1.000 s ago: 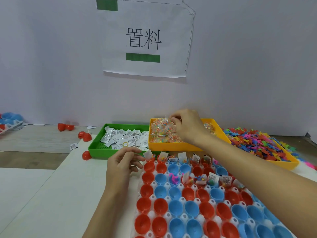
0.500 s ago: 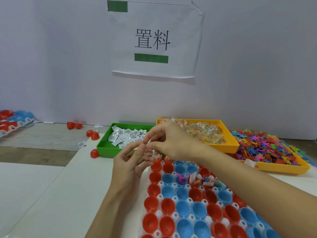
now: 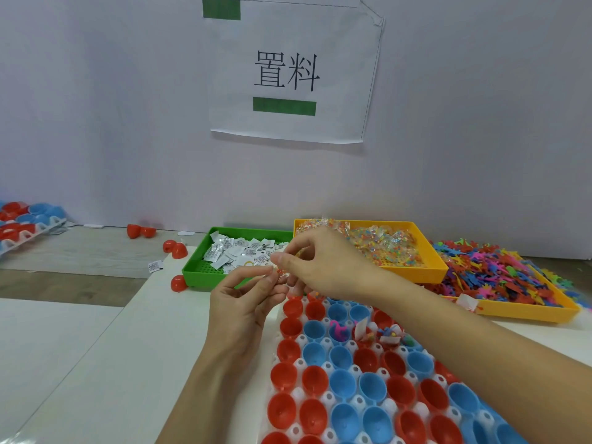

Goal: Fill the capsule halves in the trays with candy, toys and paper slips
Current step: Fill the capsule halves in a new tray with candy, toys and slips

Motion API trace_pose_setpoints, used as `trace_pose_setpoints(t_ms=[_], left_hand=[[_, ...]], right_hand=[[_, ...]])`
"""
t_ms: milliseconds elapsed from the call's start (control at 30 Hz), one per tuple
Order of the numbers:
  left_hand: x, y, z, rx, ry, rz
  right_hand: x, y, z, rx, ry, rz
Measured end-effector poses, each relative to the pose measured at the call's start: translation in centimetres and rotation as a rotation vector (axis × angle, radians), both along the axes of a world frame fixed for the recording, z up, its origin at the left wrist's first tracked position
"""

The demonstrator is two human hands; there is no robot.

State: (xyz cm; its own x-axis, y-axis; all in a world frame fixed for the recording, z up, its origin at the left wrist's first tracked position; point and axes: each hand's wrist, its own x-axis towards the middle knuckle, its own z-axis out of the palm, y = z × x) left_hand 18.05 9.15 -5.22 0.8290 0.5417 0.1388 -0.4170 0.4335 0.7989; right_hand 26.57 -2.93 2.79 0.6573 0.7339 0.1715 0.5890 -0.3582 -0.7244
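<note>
Above the capsule tray [image 3: 323, 392], left hand [image 3: 243, 302] and right hand [image 3: 320, 267] together pinch a small candy packet [image 3: 280, 273], which could slip between cups if either grip loosens early.

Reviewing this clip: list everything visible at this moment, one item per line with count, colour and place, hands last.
Capsule tray: one, white, front centre, holding red and blue capsule halves, most empty, a few in a far row filled.
Green tray: one, behind left, holding white paper slips.
Yellow candy tray: one, behind centre, holding clear-wrapped candy.
Yellow toy tray: one, right, heaped with multicoloured toys.
Loose capsule halves: several, red, left of the green tray.
Second capsule tray: one, far left, red and blue halves.
Wall sign: one, white with green bars.
Left hand: pinches a small candy packet.
Right hand: pinches the same packet.
</note>
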Motion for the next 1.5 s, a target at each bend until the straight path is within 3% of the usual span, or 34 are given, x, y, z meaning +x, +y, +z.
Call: trace_pose_setpoints(t_ms=[300, 467, 667, 867, 1000, 1267, 1500], left_hand=[[0.0, -0.3, 0.1, -0.038, -0.067, -0.112], [0.0, -0.4, 0.1, 0.010, -0.021, -0.070], [0.1, -0.2, -0.1, 0.066, -0.002, -0.037], [-0.1, -0.3, 0.0, 0.149, -0.046, -0.083], [-0.1, -0.1, 0.1, 0.100, -0.023, -0.082], [-0.2, 0.1, 0.3, 0.063, 0.023, -0.016], [-0.3, 0.2, 0.2, 0.083, 0.043, 0.023]], right_hand=[[0.2, -1.1, 0.4, 0.018, 0.015, -0.040], [-0.1, -1.5, 0.5, 0.007, 0.039, -0.027], [-0.2, -1.7, 0.8, 0.026, 0.229, -0.035], [-0.1, -1.8, 0.9, 0.018, 0.209, -0.033], [0.3, -2.8, 1.4, 0.004, 0.142, -0.054], [1.3, -5.8, 2.0, -0.425, -0.167, 0.111], [1.0, -5.8, 0.5, -0.524, -0.177, 0.167]])
